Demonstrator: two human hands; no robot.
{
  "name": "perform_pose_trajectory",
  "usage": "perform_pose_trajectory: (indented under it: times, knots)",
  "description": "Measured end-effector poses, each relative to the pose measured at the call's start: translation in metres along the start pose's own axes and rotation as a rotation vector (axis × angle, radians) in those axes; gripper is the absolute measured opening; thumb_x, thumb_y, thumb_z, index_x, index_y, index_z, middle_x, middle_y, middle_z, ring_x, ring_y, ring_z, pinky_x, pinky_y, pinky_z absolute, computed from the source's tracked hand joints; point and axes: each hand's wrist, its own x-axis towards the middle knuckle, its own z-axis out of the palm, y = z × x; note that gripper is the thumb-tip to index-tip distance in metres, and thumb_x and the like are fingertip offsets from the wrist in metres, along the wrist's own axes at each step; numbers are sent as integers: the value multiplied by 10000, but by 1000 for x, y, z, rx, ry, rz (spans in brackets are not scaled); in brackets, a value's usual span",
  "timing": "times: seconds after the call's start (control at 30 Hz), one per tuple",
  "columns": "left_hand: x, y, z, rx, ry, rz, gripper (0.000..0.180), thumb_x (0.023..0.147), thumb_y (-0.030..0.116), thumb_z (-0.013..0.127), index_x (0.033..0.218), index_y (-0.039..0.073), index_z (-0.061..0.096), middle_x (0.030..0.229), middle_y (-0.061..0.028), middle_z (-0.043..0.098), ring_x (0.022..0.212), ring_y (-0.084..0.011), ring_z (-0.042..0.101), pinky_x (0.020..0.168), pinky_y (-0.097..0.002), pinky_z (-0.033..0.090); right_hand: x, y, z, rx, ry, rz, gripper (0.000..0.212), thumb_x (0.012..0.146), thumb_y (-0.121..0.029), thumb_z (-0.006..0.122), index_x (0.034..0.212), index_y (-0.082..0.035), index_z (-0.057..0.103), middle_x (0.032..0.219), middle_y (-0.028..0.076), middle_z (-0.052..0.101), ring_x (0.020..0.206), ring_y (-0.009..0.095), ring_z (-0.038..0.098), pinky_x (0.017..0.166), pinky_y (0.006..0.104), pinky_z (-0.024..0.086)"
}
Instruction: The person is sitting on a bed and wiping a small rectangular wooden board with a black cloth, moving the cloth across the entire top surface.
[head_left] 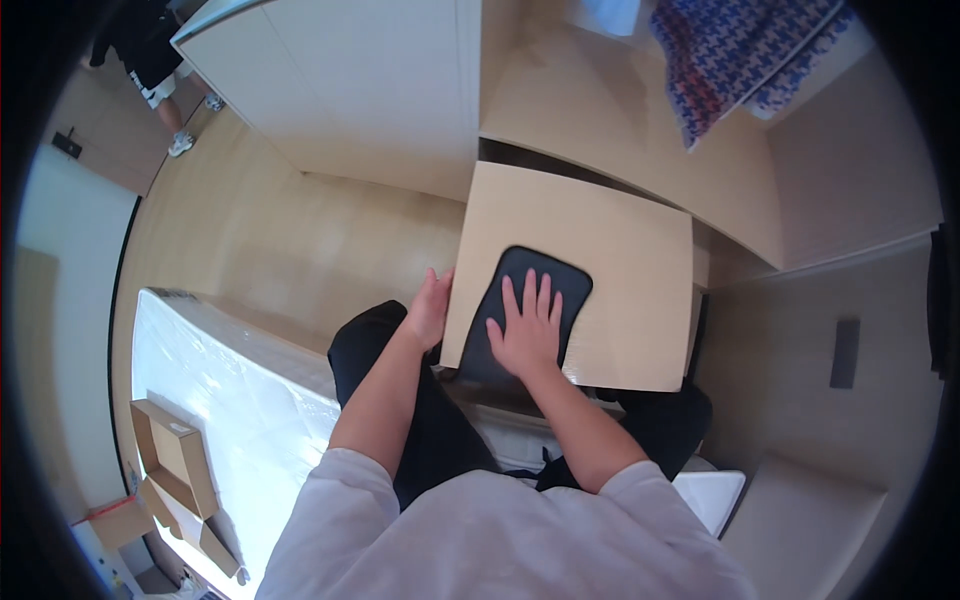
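black pad (484, 358) flat on cardboard box (635, 285)

No words, numbers, labels or signs can be read here. At the upper left, a white mark (136, 80) shows on the dark clothing of a person (150, 50) standing across the room, too small to make out. A darker patch (178, 294) at the far corner of the plastic-wrapped mattress (255, 420) is too blurred to tell whether it is print.
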Motion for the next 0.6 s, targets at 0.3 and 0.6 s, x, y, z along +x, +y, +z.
perform_pose_trajectory:
  times: [0.3,0.6]
  knots:
    - [-3,3,-1,-57,213,-183,838,1099,678,488,1703,109,372,1687,-62,497,1534,-252,465,1288,-427,337,171,-35,11,-43,32,7,815,1008,-525,620,1718,-207,375,1802,206,232,1668,432,186,1333,627,154]
    - [13,8,-46,-25,171,-222,912,1056,747,496,1761,237,223,1770,-121,337,1565,-327,378,1283,-493,276,209,-59,15,-81,-65,-10,698,974,-429,635,1606,-145,551,1829,157,189,1694,379,122,1354,592,107]
